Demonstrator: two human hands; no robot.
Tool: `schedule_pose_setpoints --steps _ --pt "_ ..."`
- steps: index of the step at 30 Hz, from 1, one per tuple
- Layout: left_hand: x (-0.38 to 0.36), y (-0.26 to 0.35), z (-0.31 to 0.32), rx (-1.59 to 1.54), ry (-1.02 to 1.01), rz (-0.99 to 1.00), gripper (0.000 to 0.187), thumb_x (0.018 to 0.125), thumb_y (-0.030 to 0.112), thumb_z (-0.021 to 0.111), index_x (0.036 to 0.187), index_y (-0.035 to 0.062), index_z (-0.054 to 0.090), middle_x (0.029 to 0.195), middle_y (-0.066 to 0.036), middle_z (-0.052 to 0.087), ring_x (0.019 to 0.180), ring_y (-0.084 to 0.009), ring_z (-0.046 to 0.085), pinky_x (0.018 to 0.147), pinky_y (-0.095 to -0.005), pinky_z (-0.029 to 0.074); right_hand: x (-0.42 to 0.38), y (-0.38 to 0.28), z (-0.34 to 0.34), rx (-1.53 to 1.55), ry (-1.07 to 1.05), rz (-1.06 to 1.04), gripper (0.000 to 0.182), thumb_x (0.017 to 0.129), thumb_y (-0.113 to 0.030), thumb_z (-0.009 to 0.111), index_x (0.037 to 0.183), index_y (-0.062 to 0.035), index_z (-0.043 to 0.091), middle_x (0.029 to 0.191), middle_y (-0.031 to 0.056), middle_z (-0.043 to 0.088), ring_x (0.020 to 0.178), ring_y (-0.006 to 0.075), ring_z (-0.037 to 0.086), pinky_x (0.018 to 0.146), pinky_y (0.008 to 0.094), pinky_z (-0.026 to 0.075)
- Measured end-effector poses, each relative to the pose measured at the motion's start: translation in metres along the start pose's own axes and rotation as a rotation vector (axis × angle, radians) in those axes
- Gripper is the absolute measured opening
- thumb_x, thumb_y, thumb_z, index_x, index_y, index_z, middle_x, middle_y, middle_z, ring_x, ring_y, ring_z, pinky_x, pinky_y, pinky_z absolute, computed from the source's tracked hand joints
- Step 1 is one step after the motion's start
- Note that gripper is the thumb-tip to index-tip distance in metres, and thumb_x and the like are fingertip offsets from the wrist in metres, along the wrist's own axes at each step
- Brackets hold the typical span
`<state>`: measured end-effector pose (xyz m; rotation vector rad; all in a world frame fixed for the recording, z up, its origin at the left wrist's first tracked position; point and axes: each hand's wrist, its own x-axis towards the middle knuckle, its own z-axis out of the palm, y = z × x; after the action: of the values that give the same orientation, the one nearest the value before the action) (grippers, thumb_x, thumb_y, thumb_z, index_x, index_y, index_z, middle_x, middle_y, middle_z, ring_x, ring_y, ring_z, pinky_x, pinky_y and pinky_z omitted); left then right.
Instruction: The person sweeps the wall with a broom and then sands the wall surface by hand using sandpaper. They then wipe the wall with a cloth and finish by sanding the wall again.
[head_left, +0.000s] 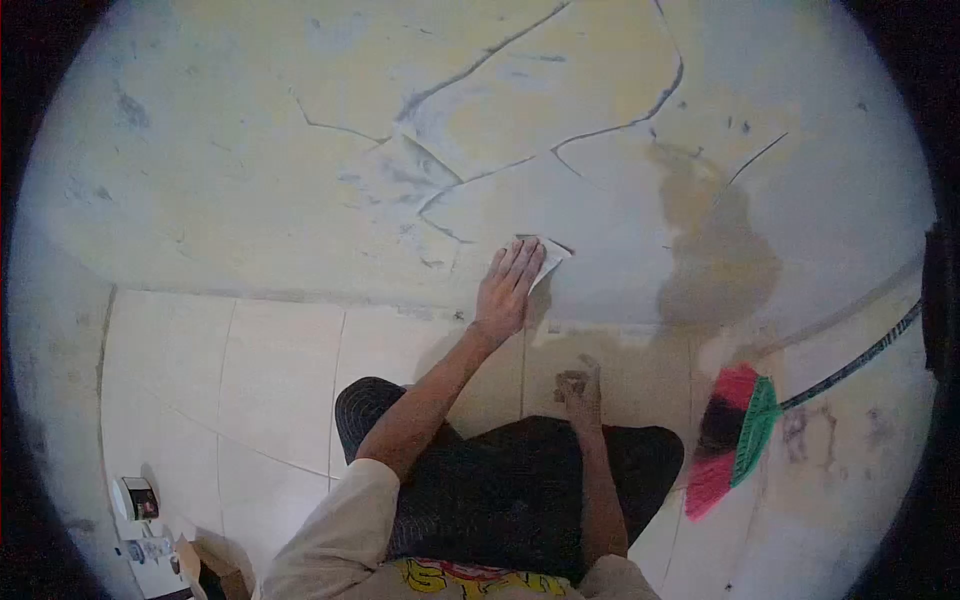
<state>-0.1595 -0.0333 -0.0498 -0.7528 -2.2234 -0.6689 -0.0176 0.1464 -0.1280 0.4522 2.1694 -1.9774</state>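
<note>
Indoor room — home or otherwise, unclear — with cracked, patchy wall along the far edge of tiled floor, broom by its right edge, tub near its left.

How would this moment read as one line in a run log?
left hand: flat on white sheet against wall | right hand: fingers bent, off wall | broom: at right

Across the front of the person's pale shirt runs large yellow lettering, cut off at the bottom edge: S, T and A can be read, and the next letter is unclear. The dark label on the white tub is too small to read.
</note>
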Motion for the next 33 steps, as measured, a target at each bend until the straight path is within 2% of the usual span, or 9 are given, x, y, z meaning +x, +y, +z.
schedule_pose_setpoints --steps 6,9,12,15,19,21,27,29,33 --pt "0.047 0.02 -0.025 0.011 0.018 0.032 0.068 0.075 0.005 0.051 0.141 -0.0025 0.035 0.147 -0.017 0.034 0.137 -0.0358 0.032 0.11 -0.0519 0.028 0.0 0.003 0.001 -0.058 0.008 -0.005 0.057 0.09 -0.012 0.062 0.137 -0.0081 0.03 0.106 0.0167 0.056 0.083 0.0222 0.062 0.069 0.0336 0.056" --pt "-0.004 0.001 0.004 0.007 -0.032 -0.002 0.068 0.075 0.003 0.05 0.141 -0.0026 0.035 0.147 -0.017 0.034 0.137 -0.0357 0.032 0.11 -0.0515 0.028 0.005 0.007 0.002 -0.069 0.003 -0.019 0.057 0.09 -0.012 0.062 0.137 -0.0086 0.031 0.106 0.0172 0.056 0.083 0.0224 0.062 0.069 0.0334 0.056" --pt "-0.004 0.0 0.01 0.037 -0.054 -0.02 0.068 0.074 0.002 0.05 0.141 -0.0027 0.035 0.147 -0.018 0.034 0.136 -0.0357 0.032 0.11 -0.0511 0.028 0.004 0.004 0.0 -0.035 0.009 -0.019 0.057 0.09 -0.013 0.063 0.137 -0.0088 0.031 0.106 0.0171 0.056 0.082 0.0221 0.062 0.069 0.0332 0.055" --pt "0.041 0.019 -0.017 -0.005 -0.003 0.004 0.069 0.074 0.002 0.05 0.141 -0.0011 0.035 0.148 -0.017 0.033 0.137 -0.0351 0.031 0.11 -0.0509 0.028 0.006 0.009 0.0 -0.037 0.008 -0.047 0.058 0.09 -0.015 0.064 0.137 -0.0089 0.031 0.106 0.0168 0.056 0.083 0.0214 0.062 0.069 0.033 0.055" --pt "0.013 0.001 0.0 0.015 0.026 0.035 0.071 0.074 0.003 0.052 0.142 -0.0003 0.034 0.148 -0.017 0.033 0.138 -0.0353 0.03 0.11 -0.0512 0.028 0.008 0.017 -0.002 0.0 -0.015 0.003 0.057 0.09 -0.017 0.063 0.137 -0.0082 0.031 0.105 0.017 0.056 0.084 0.021 0.061 0.07 0.0327 0.056" --pt "-0.002 0.002 0.003 0.034 -0.04 -0.034 0.071 0.074 0.002 0.051 0.142 -0.0011 0.033 0.148 -0.017 0.033 0.138 -0.036 0.029 0.111 -0.0512 0.027 0.004 0.012 -0.001 -0.027 -0.002 -0.028 0.057 0.09 -0.017 0.064 0.137 -0.0079 0.031 0.105 0.0168 0.056 0.084 0.0209 0.061 0.07 0.0326 0.056" --pt "0.043 0.023 -0.019 -0.005 0.047 -0.025 0.071 0.075 -0.001 0.05 0.143 0.0 0.032 0.148 -0.018 0.033 0.138 -0.0361 0.029 0.111 -0.0518 0.026 0.005 0.007 0.0 -0.015 0.005 0.002 0.057 0.09 -0.015 0.063 0.137 -0.0069 0.031 0.103 0.0155 0.056 0.082 0.0196 0.061 0.07 0.0324 0.056" --pt "0.008 0.007 0.001 -0.002 0.033 -0.041 0.07 0.074 -0.001 0.049 0.142 -0.0005 0.033 0.147 -0.018 0.034 0.138 -0.0369 0.03 0.111 -0.0519 0.026 0.007 0.01 0.001 -0.047 -0.014 -0.029 0.057 0.09 -0.015 0.063 0.137 -0.0066 0.031 0.102 0.0152 0.056 0.081 0.0191 0.061 0.069 0.0324 0.056" --pt "-0.003 0.001 0.011 0.024 0.002 -0.052 0.066 0.074 0.0 0.048 0.139 -0.0031 0.038 0.145 -0.019 0.036 0.135 -0.0394 0.033 0.111 -0.0519 0.027 0.006 0.004 0.001 0.002 0.015 -0.003 0.057 0.09 -0.015 0.062 0.137 -0.006 0.03 0.102 0.0156 0.056 0.081 0.0195 0.061 0.069 0.0318 0.056"
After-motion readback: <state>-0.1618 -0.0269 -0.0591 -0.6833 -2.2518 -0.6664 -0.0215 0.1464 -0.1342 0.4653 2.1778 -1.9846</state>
